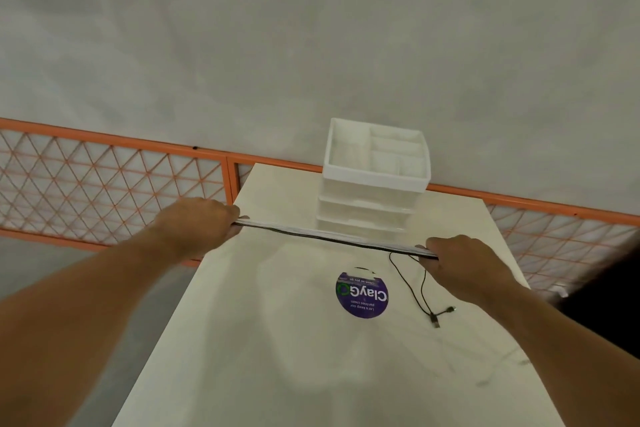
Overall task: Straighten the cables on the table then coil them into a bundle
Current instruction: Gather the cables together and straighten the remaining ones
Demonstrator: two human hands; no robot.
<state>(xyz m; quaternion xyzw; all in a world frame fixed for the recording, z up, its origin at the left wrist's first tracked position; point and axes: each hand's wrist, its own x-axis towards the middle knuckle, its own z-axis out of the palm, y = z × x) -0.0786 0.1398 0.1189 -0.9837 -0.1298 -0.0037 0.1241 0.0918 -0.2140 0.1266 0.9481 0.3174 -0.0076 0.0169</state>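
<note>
Now cables (332, 234) taut between hands — left (199, 222), right (464, 258) both clamped on ends.

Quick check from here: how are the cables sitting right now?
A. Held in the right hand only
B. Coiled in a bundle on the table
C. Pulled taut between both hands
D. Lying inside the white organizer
C: the cables run in a straight line from the left hand to the right hand, with loose black ends trailing on the table.

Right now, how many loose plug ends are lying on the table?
2: both at the tips of the black cable, one pointing right, one pointing toward the camera. Others may hide inside either hand.
</note>
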